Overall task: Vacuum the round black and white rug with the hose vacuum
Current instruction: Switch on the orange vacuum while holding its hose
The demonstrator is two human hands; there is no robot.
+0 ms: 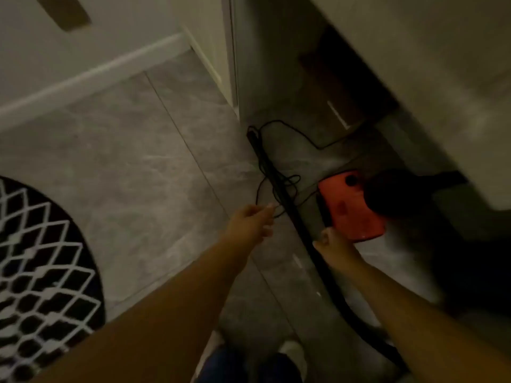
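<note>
No readable text

The red vacuum body point(351, 205) shows only dark blurred spots; no letters, numbers or brand marks can be read on it.

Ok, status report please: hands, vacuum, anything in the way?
Left hand pinching thin black cord; right hand at black hose. Red vacuum body idle. Round black-and-white rug untouched. Cord tangled.

I see a smooth, faintly glossy grey stone-look tile floor point(124, 150), a matt woven rug point(41, 261), a smooth red plastic vacuum body point(351, 208) and a matt black hose point(279, 186).
</note>
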